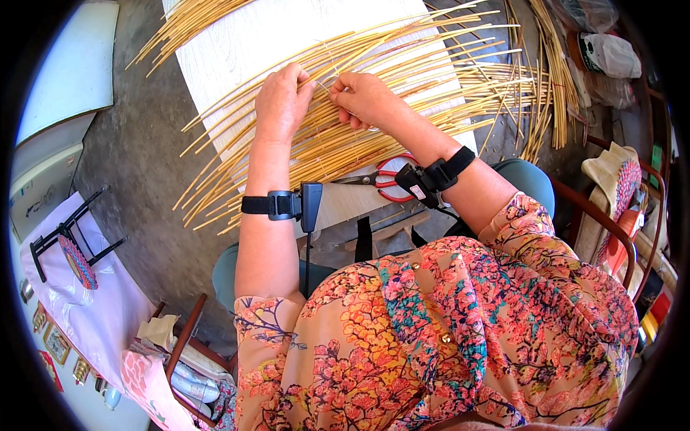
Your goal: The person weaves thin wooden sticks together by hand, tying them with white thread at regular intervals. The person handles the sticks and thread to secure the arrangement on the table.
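Observation:
Long yellow reeds (402,108) lie side by side across a white board (237,32), crossed by thin pale ties. My left hand (280,104) is closed over the reeds near the middle, its fingertips pinched on a thin pale strand (324,85). Just to its right, my right hand (363,100) has thumb and forefinger pinched on the same strand, the other fingers curled down over the reeds. Below the bundle, beside my right forearm, lie large shears (388,190) with red handles.
Loose reeds (550,79) lie at the upper right and another bundle (187,21) at the upper left. Plastic bags (607,54) sit at the far right. A wooden chair (625,251) is at my right; a pink-covered surface (93,273) holding a folding stool is on the left.

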Action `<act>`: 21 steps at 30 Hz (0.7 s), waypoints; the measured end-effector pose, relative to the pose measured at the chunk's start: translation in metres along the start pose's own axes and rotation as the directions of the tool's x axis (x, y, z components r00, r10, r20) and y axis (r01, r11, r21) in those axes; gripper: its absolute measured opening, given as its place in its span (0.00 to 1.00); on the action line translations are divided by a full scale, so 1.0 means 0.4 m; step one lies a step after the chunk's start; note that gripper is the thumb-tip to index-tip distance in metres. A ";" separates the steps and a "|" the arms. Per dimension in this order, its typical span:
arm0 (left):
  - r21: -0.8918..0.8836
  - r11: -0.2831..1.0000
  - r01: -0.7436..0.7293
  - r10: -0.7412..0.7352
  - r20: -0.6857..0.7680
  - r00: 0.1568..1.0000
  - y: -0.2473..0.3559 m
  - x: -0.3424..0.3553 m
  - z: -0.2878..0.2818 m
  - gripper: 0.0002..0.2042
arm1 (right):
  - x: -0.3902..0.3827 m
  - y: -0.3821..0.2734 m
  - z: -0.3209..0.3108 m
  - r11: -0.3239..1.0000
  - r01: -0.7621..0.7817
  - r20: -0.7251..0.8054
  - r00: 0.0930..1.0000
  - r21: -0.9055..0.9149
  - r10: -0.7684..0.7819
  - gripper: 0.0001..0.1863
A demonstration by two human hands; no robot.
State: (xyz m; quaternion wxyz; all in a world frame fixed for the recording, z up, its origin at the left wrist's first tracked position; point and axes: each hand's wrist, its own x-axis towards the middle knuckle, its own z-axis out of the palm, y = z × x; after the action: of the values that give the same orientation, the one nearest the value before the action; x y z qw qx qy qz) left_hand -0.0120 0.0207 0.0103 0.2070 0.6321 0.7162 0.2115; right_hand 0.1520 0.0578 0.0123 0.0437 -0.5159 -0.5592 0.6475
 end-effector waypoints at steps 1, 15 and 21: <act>0.000 1.000 0.006 -0.006 0.002 1.000 -0.001 0.000 0.000 0.07 | -0.002 -0.002 0.000 1.000 -0.001 -0.001 1.000 0.003 0.001 0.08; 0.074 0.995 0.069 -0.068 -0.013 0.998 -0.014 0.000 0.017 0.09 | 0.001 -0.001 0.006 1.000 0.001 0.004 1.000 -0.001 -0.001 0.08; 0.076 0.996 0.051 -0.049 -0.028 0.998 -0.014 -0.001 0.017 0.08 | 0.004 0.005 0.008 1.000 0.007 0.007 1.000 0.015 -0.007 0.08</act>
State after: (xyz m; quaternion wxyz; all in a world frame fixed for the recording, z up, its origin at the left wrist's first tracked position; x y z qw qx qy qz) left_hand -0.0127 0.0201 0.0017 0.1784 0.6188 0.7419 0.1868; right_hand 0.1500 0.0560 0.0094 0.0479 -0.5114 -0.5565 0.6531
